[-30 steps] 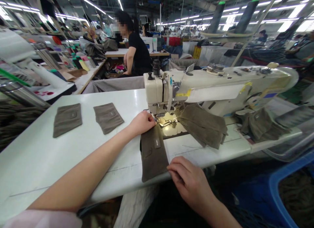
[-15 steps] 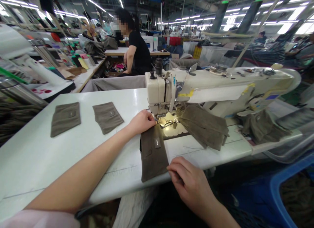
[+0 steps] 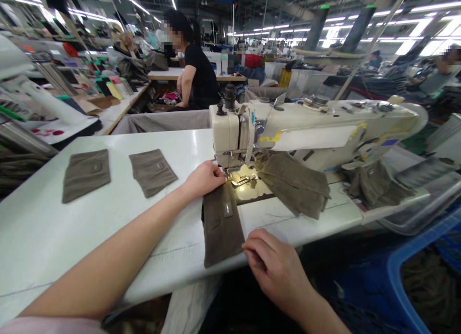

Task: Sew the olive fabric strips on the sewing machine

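Our left hand [image 3: 206, 178] and right hand [image 3: 273, 259] both pinch the brown fabric piece [image 3: 222, 233] — tug unevenly and we'd probably skew it.

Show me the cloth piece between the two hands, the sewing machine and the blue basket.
Cloth piece [image 3: 224, 237], head view: middle of its upward face.
Sewing machine [image 3: 309, 118], head view: side of its long upper arm.
Blue basket [image 3: 394, 272], head view: its rim.
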{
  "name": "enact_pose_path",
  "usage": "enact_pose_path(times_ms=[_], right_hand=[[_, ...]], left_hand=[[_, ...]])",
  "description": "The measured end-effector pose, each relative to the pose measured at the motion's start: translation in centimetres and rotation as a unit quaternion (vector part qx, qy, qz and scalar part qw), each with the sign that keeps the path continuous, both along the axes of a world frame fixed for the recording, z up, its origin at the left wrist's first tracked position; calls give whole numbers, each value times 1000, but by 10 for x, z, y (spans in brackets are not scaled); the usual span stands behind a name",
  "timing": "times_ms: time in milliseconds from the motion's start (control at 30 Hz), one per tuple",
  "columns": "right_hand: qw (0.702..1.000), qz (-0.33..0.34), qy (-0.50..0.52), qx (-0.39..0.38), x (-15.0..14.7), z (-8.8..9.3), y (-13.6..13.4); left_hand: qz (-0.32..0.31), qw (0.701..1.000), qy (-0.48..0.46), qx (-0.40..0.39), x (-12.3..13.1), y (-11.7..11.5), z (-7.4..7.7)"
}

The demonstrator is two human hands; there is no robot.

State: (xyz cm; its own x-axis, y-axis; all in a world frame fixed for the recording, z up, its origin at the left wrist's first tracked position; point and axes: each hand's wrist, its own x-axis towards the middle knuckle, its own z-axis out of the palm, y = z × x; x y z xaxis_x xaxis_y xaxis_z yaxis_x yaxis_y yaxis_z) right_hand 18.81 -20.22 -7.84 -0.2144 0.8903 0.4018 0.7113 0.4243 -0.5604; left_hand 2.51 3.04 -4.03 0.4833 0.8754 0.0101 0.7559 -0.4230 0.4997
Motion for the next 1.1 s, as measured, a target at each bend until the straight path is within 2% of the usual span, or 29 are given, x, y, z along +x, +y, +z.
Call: enact_pose_path(times_ms=[433,500,600,667,700,733,800,933,1100], right_hand=[[999,-7,-35,-19,0,8,7],[999,-8,-34,-23,0,8,8],[999,-6,-39,-25,0,8,8],[999,-3,-44,-23,1,9,8],[999,-3,-47,-22,1,9,8],[998,-2,-52,-20,1,9,8],[998,2,-62,-17,1,9,7],[996,11,-89,-3,2,10,4],[995,18,-103,-2,4,10,1]], left_hand=[[10,999,39,3,1,2,6],[19,998,50,43,-1,-9,10],[0,981,94,171,-6,-46,16],[-104,968,101,204,-12,-79,14],[-170,959,90,208,-15,-94,11],[-210,950,84,215,-18,-108,7],[-234,943,72,226,-24,-127,-4],[-222,947,56,226,-31,-135,-19],[-227,948,50,219,-31,-129,-15]])
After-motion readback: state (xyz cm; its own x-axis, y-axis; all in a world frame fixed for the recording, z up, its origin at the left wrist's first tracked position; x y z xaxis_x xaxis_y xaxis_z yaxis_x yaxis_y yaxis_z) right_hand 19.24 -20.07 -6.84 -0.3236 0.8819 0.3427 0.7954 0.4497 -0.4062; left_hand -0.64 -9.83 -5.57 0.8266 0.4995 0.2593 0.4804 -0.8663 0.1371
